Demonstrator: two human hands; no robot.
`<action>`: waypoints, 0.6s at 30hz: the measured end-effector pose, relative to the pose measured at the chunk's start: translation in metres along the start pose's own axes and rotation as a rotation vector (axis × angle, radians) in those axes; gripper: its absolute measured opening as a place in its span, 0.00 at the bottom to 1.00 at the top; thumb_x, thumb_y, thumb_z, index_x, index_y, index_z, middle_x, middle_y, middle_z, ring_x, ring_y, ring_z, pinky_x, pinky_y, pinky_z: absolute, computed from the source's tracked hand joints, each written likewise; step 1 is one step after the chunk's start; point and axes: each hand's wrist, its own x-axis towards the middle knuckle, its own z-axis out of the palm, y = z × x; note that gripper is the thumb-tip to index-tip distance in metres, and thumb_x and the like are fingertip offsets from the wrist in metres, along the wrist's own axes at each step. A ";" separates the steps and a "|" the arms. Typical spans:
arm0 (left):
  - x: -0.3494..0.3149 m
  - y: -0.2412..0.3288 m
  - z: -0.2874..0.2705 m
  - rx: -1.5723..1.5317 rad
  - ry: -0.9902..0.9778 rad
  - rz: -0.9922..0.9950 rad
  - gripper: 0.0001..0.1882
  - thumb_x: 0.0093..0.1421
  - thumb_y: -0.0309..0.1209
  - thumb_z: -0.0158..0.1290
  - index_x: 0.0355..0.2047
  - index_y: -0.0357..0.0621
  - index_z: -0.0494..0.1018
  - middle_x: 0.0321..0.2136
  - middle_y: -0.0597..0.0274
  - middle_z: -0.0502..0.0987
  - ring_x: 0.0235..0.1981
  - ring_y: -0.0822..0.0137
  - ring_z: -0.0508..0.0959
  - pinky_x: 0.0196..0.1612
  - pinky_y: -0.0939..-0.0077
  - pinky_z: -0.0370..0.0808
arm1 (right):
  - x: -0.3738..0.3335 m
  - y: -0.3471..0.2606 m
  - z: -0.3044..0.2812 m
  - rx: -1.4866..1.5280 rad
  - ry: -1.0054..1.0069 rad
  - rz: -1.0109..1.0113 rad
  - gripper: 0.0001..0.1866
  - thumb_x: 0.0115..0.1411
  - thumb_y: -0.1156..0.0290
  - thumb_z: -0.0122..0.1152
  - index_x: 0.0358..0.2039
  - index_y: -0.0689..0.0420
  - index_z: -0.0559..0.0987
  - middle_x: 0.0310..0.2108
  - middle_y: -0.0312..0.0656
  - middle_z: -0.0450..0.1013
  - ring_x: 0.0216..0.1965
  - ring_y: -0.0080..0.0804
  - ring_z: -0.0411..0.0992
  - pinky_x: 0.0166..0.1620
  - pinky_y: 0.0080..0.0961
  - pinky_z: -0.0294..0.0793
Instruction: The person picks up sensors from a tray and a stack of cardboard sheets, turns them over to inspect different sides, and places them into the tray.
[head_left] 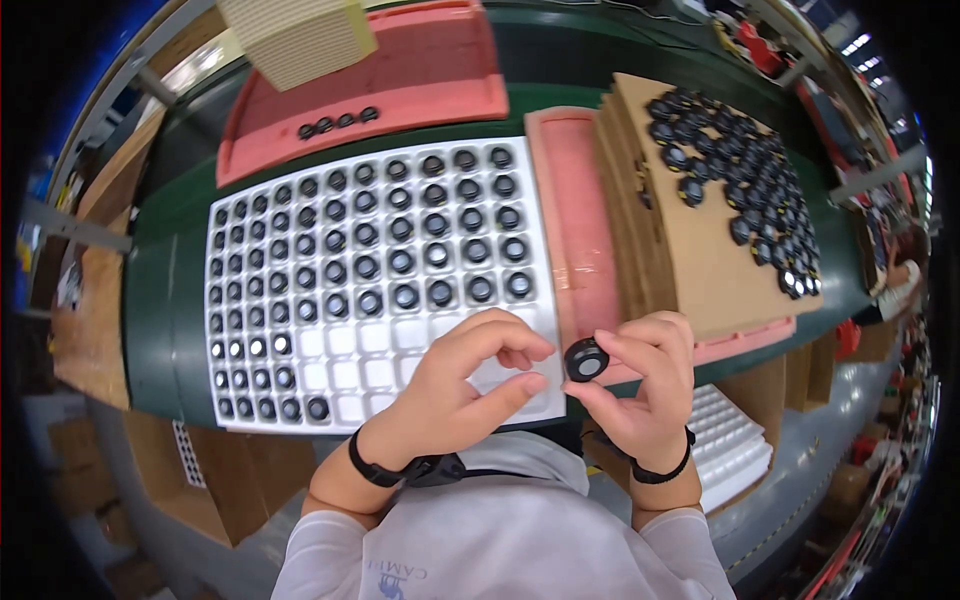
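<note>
Between the thumb and fingers of my right hand [645,385] is a small round black part [586,360] with a pale grey disc on its face. It is held just off the right edge of a white compartment tray [345,374]. Above the tray's near right part hovers my left hand [470,375], thumb and fingers apart and nothing between them. Rows of similar black round parts [366,267] fill the tray's far compartments and its near left corner. Bare pockets show in the near middle, and my left hand hides some of the tray.
On the right, many loose black parts [755,185] lie on a cardboard stack [700,285]. A red tray [480,60] at the back bears several parts and a yellowish ribbed block [300,45]. More white trays [735,440] sit in a box at lower right.
</note>
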 end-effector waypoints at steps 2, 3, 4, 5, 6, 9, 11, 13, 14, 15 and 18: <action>-0.007 -0.005 -0.003 -0.085 0.008 -0.006 0.12 0.54 0.23 0.61 0.39 0.38 0.75 0.33 0.60 0.74 0.33 0.69 0.73 0.39 0.77 0.70 | 0.003 -0.003 0.016 0.037 -0.005 -0.040 0.25 0.39 0.70 0.76 0.40 0.57 0.78 0.33 0.38 0.72 0.35 0.38 0.67 0.40 0.33 0.66; -0.011 -0.008 -0.005 -0.130 0.010 -0.006 0.14 0.54 0.24 0.62 0.41 0.39 0.75 0.33 0.61 0.74 0.34 0.69 0.73 0.39 0.77 0.71 | 0.004 -0.005 0.023 0.040 -0.003 -0.074 0.25 0.39 0.70 0.76 0.40 0.56 0.79 0.33 0.37 0.72 0.34 0.37 0.67 0.39 0.32 0.65; -0.014 -0.010 -0.007 -0.117 0.024 -0.020 0.14 0.54 0.24 0.62 0.41 0.39 0.75 0.33 0.61 0.74 0.34 0.69 0.73 0.39 0.77 0.71 | 0.004 -0.006 0.029 0.039 -0.001 -0.102 0.25 0.38 0.69 0.76 0.40 0.56 0.79 0.32 0.36 0.73 0.34 0.35 0.67 0.38 0.31 0.65; -0.016 -0.013 -0.008 -0.096 0.038 -0.013 0.14 0.53 0.24 0.62 0.40 0.39 0.75 0.33 0.61 0.74 0.33 0.70 0.73 0.38 0.78 0.71 | 0.004 -0.007 0.034 0.059 -0.005 -0.100 0.25 0.38 0.69 0.76 0.40 0.56 0.79 0.32 0.36 0.73 0.34 0.35 0.67 0.38 0.31 0.65; -0.019 -0.015 -0.010 -0.076 0.050 -0.005 0.14 0.53 0.25 0.63 0.40 0.39 0.75 0.33 0.61 0.74 0.32 0.70 0.73 0.37 0.78 0.71 | 0.005 -0.009 0.038 0.060 -0.023 -0.118 0.24 0.39 0.70 0.76 0.40 0.56 0.79 0.32 0.36 0.73 0.34 0.35 0.68 0.38 0.31 0.65; -0.027 -0.018 -0.015 -0.042 0.071 -0.022 0.15 0.52 0.25 0.64 0.40 0.38 0.76 0.33 0.61 0.75 0.33 0.71 0.73 0.37 0.78 0.71 | 0.005 -0.011 0.047 0.058 -0.060 -0.148 0.23 0.40 0.73 0.75 0.40 0.56 0.80 0.32 0.36 0.73 0.34 0.35 0.68 0.39 0.31 0.65; -0.030 -0.019 -0.017 -0.021 0.081 -0.051 0.16 0.51 0.24 0.66 0.40 0.36 0.76 0.35 0.59 0.76 0.34 0.71 0.74 0.38 0.78 0.71 | 0.004 -0.010 0.051 0.107 -0.078 -0.140 0.20 0.41 0.74 0.74 0.38 0.56 0.80 0.33 0.36 0.73 0.34 0.36 0.68 0.38 0.31 0.65; -0.030 -0.017 -0.019 0.033 0.084 -0.017 0.16 0.50 0.23 0.66 0.40 0.36 0.77 0.35 0.59 0.76 0.34 0.70 0.75 0.38 0.78 0.72 | 0.002 -0.008 0.052 0.130 -0.089 -0.129 0.19 0.42 0.75 0.74 0.37 0.56 0.80 0.33 0.36 0.74 0.34 0.36 0.68 0.38 0.31 0.66; -0.030 -0.015 -0.020 0.088 0.089 0.020 0.16 0.49 0.22 0.66 0.39 0.36 0.77 0.35 0.58 0.77 0.33 0.69 0.76 0.37 0.78 0.72 | 0.000 -0.006 0.051 0.224 -0.100 -0.071 0.18 0.43 0.75 0.73 0.37 0.56 0.79 0.33 0.37 0.74 0.34 0.35 0.67 0.38 0.30 0.65; -0.030 -0.013 -0.021 0.143 0.093 0.057 0.16 0.49 0.21 0.66 0.39 0.35 0.77 0.34 0.58 0.77 0.33 0.69 0.76 0.36 0.78 0.73 | -0.002 -0.004 0.050 0.318 -0.110 -0.011 0.16 0.45 0.75 0.72 0.36 0.56 0.78 0.33 0.37 0.74 0.34 0.35 0.67 0.38 0.29 0.65; -0.032 -0.012 -0.019 0.174 0.104 0.073 0.15 0.48 0.20 0.65 0.38 0.36 0.78 0.34 0.57 0.78 0.33 0.67 0.77 0.36 0.77 0.74 | -0.008 0.000 0.053 0.438 -0.126 0.053 0.14 0.47 0.76 0.71 0.35 0.57 0.78 0.33 0.38 0.74 0.34 0.34 0.67 0.38 0.28 0.64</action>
